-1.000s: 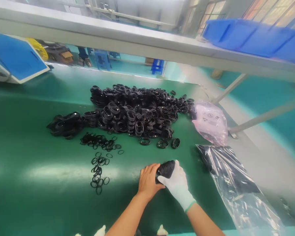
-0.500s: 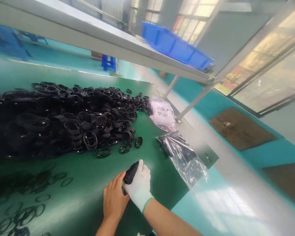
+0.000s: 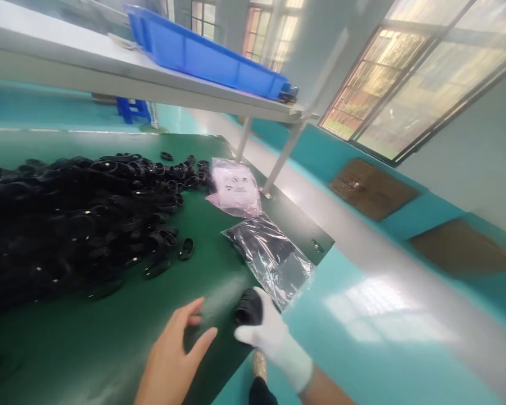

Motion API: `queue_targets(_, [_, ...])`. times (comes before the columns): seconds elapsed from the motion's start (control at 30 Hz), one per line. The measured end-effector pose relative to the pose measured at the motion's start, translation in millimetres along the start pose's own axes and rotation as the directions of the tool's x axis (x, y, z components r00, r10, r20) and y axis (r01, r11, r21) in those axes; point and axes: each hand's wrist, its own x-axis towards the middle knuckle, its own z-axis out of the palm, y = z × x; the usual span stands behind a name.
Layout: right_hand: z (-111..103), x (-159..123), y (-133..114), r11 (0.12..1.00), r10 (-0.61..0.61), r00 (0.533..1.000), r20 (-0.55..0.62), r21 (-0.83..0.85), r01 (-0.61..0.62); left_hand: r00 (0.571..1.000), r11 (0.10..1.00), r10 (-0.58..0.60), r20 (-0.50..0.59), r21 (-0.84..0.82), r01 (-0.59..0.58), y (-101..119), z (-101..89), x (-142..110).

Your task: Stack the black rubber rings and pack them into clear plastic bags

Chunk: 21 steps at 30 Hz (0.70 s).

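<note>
My right hand (image 3: 274,332), in a white glove, grips a stack of black oval rings (image 3: 248,308) above the front edge of the green tabletop (image 3: 211,281). Bare and empty, my left hand (image 3: 177,343) is held to the left of that stack, its thumb and fingers apart. A big heap of similar black rings (image 3: 88,219) covers the left part of the table. One loose ring (image 3: 186,248) lies at the heap's right side. Beyond my right hand, a clear plastic bag (image 3: 274,253) with dark contents lies along the table's right edge.
Behind the clear bag lies a pinkish printed bag (image 3: 236,185). A raised shelf (image 3: 109,73) spans the back on metal legs, with a blue bin (image 3: 206,56) on it. Brown boards (image 3: 373,188) lean on the wall, and windows (image 3: 388,84) are above.
My left hand has let go of the black stack and opened. My right hand has carried the stack rightward, towards the table's front edge. The camera view has turned right.
</note>
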Motion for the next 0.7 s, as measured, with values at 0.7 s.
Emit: queue_targets(0.7, [-165.1, 101.0, 97.6, 0.74, -0.553, 0.756, 0.35, -0.212, 0.639, 0.859, 0.851, 0.208, -0.467, 0.52, 0.077, 132.0, 213.0, 15.4])
